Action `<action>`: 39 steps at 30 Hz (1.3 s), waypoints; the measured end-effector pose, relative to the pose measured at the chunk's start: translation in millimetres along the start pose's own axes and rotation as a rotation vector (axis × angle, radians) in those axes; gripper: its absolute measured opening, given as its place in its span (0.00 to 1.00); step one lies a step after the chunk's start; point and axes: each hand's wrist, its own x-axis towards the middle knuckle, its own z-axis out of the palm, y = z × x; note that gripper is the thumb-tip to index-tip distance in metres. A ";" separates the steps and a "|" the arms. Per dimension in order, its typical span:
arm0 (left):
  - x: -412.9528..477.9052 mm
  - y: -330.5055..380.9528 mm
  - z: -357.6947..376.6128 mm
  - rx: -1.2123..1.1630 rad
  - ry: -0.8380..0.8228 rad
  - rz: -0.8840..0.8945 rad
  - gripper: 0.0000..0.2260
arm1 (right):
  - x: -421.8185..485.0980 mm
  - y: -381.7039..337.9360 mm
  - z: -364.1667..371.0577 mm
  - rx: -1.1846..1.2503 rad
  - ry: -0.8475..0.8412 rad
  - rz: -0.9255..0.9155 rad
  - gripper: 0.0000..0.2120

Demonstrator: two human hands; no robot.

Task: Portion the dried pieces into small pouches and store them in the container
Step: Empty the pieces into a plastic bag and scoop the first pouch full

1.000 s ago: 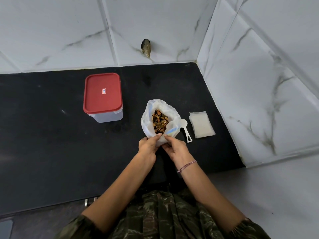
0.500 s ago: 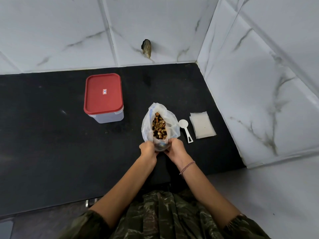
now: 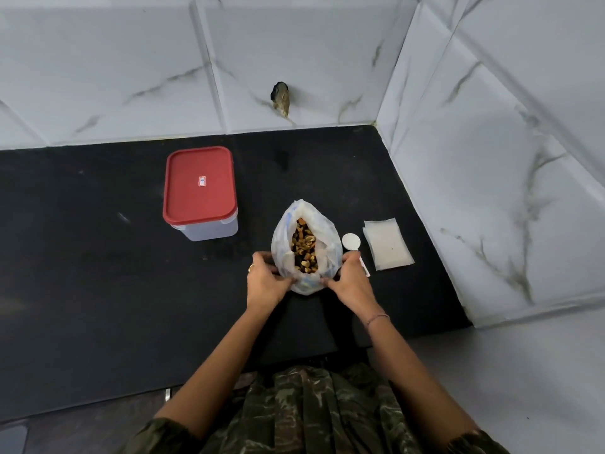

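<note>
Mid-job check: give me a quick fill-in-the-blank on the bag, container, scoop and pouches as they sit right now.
1. The container has its red lid ____.
2. The left hand and right hand both hold the ____ of dried pieces.
3. The white scoop lies between the bag and the stack of ____.
4. The container stands to the ____ of the bag.

Missing words: on; bag; pouches; left

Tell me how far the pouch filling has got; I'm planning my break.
Barely begun. Both hands, left hand and right hand, hold the plastic bag open. The scoop and pouches lie unused; the container is lidded.
</note>
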 end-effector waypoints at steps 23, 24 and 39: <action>89.7 55.8 7.0 0.482 0.056 0.441 0.14 | 101.7 -39.6 14.5 -0.397 0.093 -0.608 0.20; 91.6 55.0 7.1 0.468 0.056 0.435 0.13 | 103.1 -40.3 13.3 -0.394 0.094 -0.602 0.19; 114.9 63.7 11.8 -0.060 -0.084 0.119 0.09 | 135.0 -53.3 7.5 0.130 -0.170 -0.199 0.06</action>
